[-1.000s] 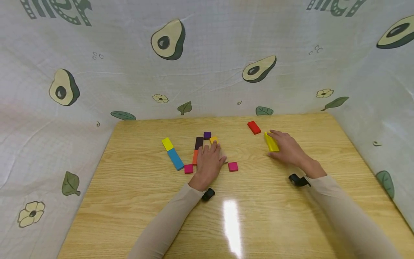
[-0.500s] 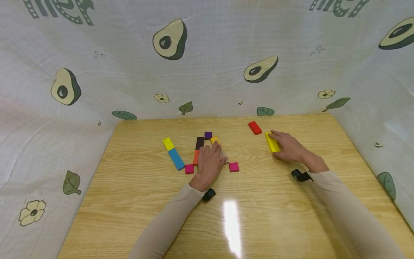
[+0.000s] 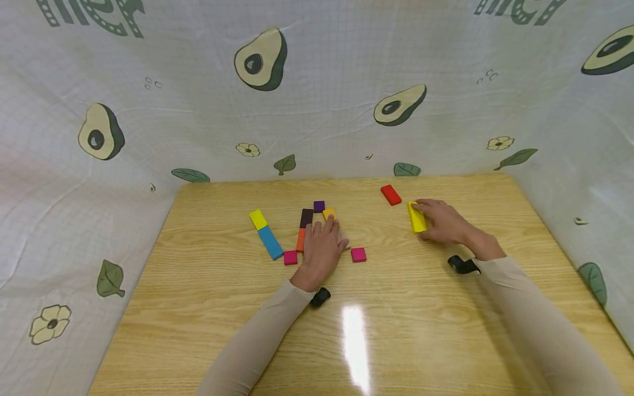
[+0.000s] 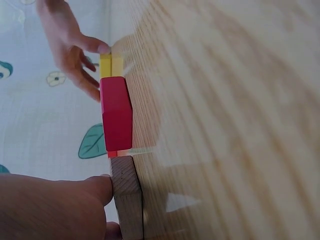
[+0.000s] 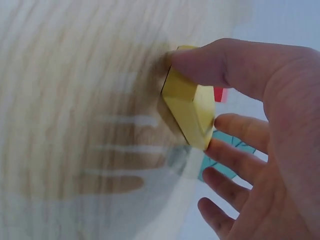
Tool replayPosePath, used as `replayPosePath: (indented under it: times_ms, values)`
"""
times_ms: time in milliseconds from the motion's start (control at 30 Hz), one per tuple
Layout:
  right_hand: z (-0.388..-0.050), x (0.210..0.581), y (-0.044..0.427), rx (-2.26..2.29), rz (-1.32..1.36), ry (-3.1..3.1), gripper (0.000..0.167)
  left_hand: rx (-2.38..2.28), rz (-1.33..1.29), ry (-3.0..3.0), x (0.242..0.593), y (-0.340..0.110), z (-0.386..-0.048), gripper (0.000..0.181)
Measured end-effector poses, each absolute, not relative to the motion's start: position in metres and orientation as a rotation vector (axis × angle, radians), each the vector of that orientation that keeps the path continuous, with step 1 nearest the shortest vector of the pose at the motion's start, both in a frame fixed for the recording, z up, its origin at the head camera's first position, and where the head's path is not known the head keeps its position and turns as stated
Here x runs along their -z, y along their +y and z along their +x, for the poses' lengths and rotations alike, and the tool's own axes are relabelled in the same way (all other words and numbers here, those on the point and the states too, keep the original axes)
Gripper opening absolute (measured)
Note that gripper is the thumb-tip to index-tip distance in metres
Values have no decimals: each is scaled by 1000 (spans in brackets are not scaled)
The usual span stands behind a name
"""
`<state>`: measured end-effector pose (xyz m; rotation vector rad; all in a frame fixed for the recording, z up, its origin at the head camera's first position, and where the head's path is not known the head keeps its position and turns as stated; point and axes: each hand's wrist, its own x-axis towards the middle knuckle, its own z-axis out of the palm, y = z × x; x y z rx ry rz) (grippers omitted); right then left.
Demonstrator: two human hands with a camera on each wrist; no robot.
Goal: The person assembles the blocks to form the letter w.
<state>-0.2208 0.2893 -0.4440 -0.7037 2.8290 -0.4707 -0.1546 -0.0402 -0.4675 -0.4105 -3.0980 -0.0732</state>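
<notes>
My left hand [image 3: 322, 254] lies over a bare-wood block [image 3: 342, 236], its fingers extended toward an orange-yellow block [image 3: 329, 213]. In the left wrist view the thumb touches the side of that wooden block [image 4: 126, 192]; the rest of it is partly hidden. Farther right, my right hand [image 3: 444, 223] pinches a yellow block [image 3: 417, 218] lying on the table. The right wrist view has the thumb at one end of this yellow block [image 5: 184, 102] and the index and middle fingertips at its far side, with the other fingers free.
Beside the left hand lie a black block [image 3: 306, 217], an orange-red block [image 3: 300, 240], a purple block [image 3: 319, 207] and two pink ones [image 3: 290, 258]. A yellow block [image 3: 258, 219] meets a blue block [image 3: 270, 243] farther left. A red block [image 3: 391, 194] lies near the back edge.
The right thumb has drawn in against the near end of the yellow block, after standing apart from it a second ago. My left hand stays in place.
</notes>
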Motion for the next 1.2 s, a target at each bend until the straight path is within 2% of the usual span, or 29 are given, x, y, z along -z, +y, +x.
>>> replayPosePath:
  times_ms: [767, 1200]
  values:
    - [-188, 448, 222, 545, -807, 2899, 80, 51, -419, -3095, 469, -40, -155, 62]
    - [-183, 452, 190, 544, -852, 2935, 79, 43, -413, -3108, 469, -40, -155, 62]
